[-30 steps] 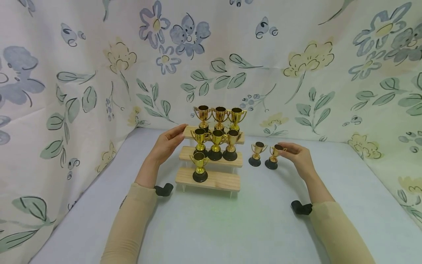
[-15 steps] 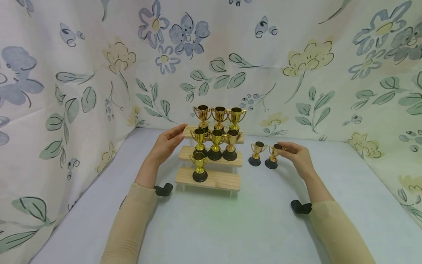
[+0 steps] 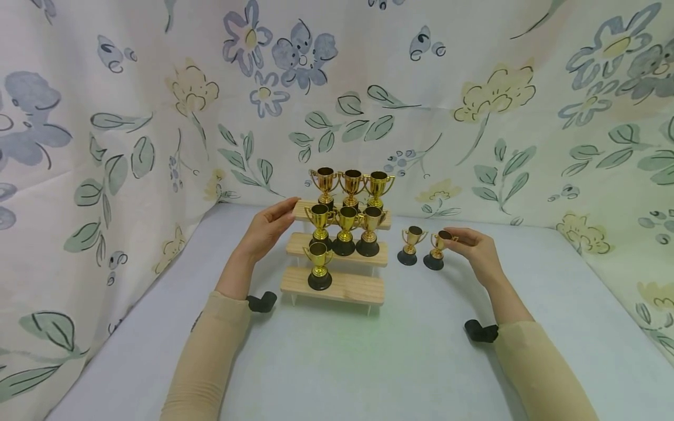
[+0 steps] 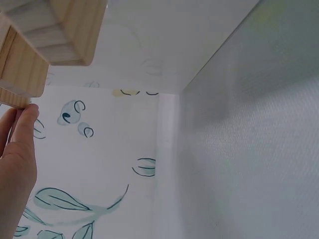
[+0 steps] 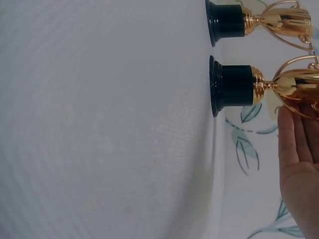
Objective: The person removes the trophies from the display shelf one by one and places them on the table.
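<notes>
A: Head view first. Where's everything at?

B: The right-hand trophy stands upright on the bench, just right of its neighbour trophy. The right hand has it pinched near the rim and handle, fingers narrow. Left hand is at the left end of the top shelf, thumb and fingers looking pinched on the wood.

A: And the shelves?

B: Top trio up there, middle trio on the middle shelf, one lone trophy toward the left of the bottom shelf.

A: Left wrist cam any use?

B: Kinda. Fingertips touch the end of a board, close together. Can't tell how firm that hold is. I'd read it as steadying.

A: Right wrist?

B: Better. Fingers sit against the cup and handle, black base down on the bench. The far side of the grip is cut off, so can't see it all.

A: So which step is this?

B: My guess: the grasp, no lift yet. Next move would call for a secure pinch, then straight up, keeping that handle clear of the neighbour.
</notes>
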Tool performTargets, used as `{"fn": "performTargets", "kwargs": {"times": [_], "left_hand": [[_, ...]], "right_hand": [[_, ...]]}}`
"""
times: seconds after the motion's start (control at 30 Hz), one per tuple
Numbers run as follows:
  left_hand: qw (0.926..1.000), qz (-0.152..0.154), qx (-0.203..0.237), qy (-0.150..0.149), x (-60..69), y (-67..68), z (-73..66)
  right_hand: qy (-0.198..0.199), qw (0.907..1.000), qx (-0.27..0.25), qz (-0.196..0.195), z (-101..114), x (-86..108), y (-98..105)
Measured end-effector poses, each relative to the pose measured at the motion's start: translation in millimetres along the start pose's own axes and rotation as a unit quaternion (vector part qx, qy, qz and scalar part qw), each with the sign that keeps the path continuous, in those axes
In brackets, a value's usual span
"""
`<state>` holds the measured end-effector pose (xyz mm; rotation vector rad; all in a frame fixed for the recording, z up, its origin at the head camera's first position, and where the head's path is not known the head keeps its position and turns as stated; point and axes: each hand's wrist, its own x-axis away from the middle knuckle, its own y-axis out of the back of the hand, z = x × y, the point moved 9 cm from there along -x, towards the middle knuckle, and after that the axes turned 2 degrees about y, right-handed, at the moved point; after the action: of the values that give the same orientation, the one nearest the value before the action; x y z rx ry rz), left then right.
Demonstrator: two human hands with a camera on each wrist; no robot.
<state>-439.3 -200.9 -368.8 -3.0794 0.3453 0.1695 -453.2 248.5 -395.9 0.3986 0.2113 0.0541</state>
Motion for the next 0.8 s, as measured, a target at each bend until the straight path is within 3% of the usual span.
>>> {"fn": "performTargets", "kwargs": {"times": [0.4, 0.67, 0.8], "left_hand": [[1.0000, -0.002, 0.003, -0.001, -0.3, 1.2, 0.9], [1.0000, -0.001, 0.000, -0.005, -0.4, 1.0, 0.1], [1.0000, -0.002, 0.003, -0.002, 0.1, 1.0, -0.1]], "right_hand": [[-0.003, 0.9995, -0.032, -0.001, 0, -0.1, 1], [0.007, 0.9971, -0.056, -0.051, -2, -0.6, 10], [0.010, 0.9929, -0.093, -0.074, 1, -0.3, 13]]}}
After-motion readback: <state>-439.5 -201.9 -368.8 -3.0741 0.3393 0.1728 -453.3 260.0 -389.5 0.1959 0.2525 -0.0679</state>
